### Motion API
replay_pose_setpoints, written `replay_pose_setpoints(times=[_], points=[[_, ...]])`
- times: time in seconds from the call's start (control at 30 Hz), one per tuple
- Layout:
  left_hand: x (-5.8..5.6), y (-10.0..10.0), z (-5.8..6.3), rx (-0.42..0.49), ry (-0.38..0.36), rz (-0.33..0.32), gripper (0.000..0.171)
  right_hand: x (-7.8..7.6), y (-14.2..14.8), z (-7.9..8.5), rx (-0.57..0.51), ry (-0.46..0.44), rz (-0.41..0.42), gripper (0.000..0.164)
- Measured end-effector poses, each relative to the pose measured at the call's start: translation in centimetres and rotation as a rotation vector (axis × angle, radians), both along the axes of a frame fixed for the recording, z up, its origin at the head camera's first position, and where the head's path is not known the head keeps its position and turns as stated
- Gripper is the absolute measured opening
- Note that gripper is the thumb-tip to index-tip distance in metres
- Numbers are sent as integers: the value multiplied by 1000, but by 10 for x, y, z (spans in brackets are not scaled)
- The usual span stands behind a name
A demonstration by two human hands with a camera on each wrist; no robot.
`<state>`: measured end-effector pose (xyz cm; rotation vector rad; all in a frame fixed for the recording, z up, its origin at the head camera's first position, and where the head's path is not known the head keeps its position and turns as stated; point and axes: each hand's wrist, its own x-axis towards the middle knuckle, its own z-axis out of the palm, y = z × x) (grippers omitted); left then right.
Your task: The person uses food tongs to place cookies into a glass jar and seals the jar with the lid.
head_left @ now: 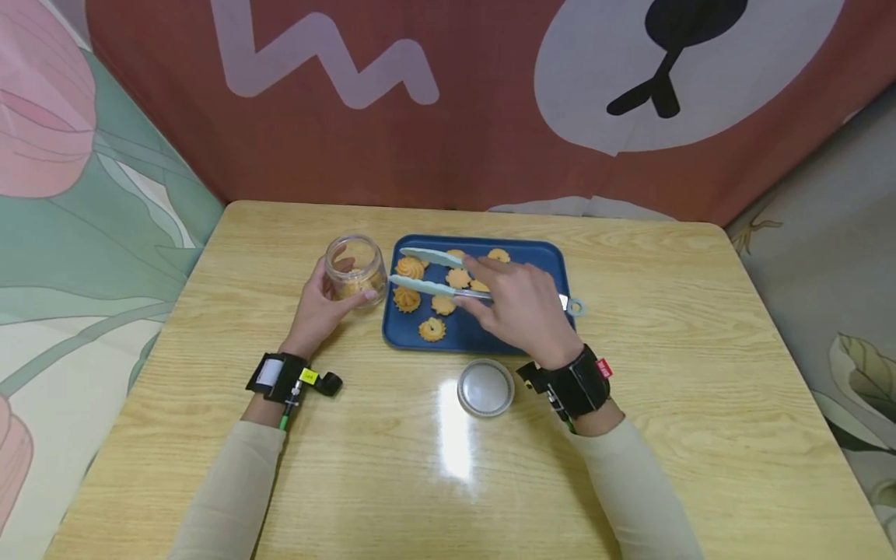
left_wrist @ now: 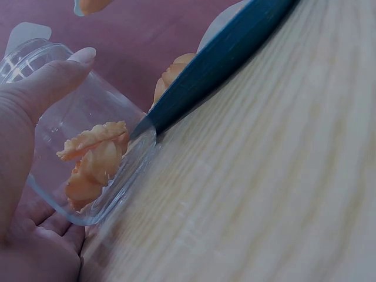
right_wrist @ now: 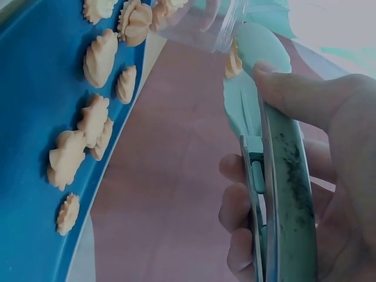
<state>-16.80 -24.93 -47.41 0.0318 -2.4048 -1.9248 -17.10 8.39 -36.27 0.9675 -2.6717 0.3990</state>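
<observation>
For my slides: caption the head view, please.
Left hand holds a clear jar beside a blue tray; right hand holds tongs.

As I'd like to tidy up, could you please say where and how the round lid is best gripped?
The round lid is probably best pinched across opposite edges, from above on the person's near side: it lies flat on the table, with the blue tray just beyond.

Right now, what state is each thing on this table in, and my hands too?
Jar: open, some cookies inside
Lid: off, lying on the table
Tray: bearing more cookies
Tongs: parted, a cookie between the tips
Left hand: holding the jar
Right hand: gripping the tongs
</observation>
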Motion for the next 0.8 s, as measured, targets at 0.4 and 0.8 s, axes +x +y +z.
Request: replay_pose_setpoints(times=[0.4, 0.8], points=[[-1, -2, -2, -3, 7, -2, 95, -4, -19, 5, 0, 30, 26, 60], [-1, 1, 0, -24, -4, 10, 94, -9, -38, 13, 6, 6, 31, 62]])
